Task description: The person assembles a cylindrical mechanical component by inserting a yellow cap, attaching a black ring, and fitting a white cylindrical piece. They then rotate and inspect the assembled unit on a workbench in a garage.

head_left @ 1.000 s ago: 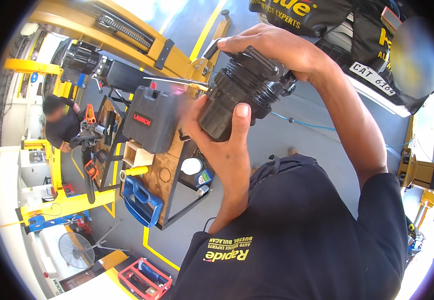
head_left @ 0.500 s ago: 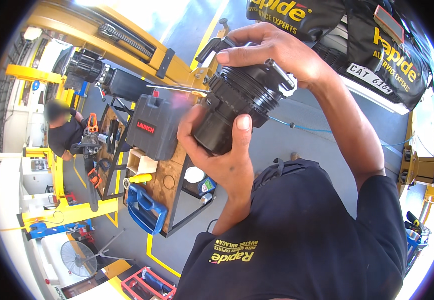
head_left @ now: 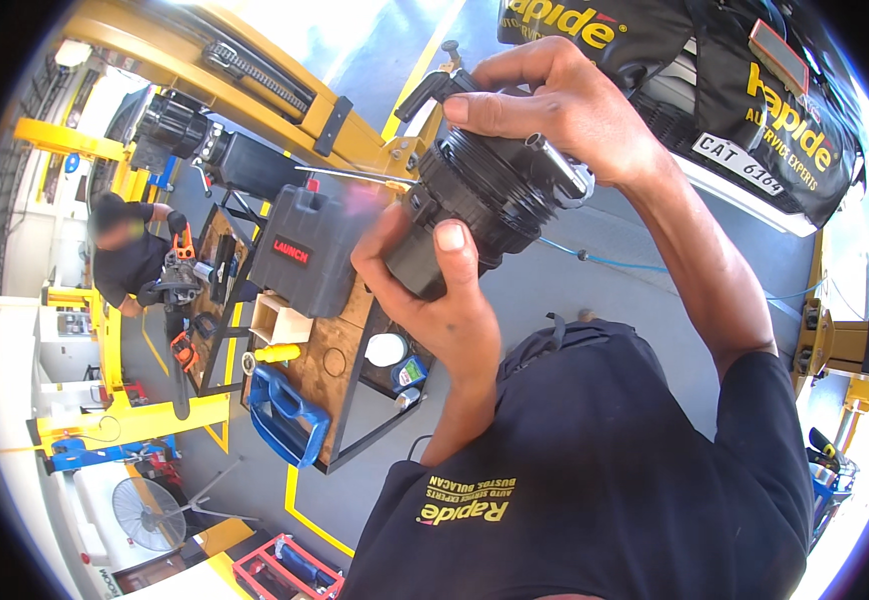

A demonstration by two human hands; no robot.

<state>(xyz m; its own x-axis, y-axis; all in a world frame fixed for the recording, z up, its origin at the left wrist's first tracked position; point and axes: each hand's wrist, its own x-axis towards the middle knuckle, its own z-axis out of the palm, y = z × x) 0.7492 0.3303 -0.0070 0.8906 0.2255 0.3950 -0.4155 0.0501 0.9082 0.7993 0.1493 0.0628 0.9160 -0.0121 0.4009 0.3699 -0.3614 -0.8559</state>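
Observation:
I hold up a black cylindrical plastic device [head_left: 485,195] with ribbed, thread-like rings around its middle and a smooth narrower lower end. My left hand [head_left: 445,325] cups that lower end from below, its thumb upright against the side. Across the top, my right hand [head_left: 565,110] grips the device with its thumb laid over the near side and fingers curled behind. A short shiny metal tube [head_left: 558,165] sticks out beside my right palm. At the upper left of the device is a black lever-like part [head_left: 425,95]. What the device is, I cannot tell.
To the left stands a wood-topped bench [head_left: 330,370] with a dark case [head_left: 300,250], an open carton [head_left: 280,320] and a blue moulded frame [head_left: 290,420]. Beyond it, a person [head_left: 130,250] handles an orange-and-black tool. A covered car front [head_left: 785,130] is at right.
My left thumb has slid up and left along the device, which has turned slightly in my hands. The other person's gloved hand has come up to the orange handle.

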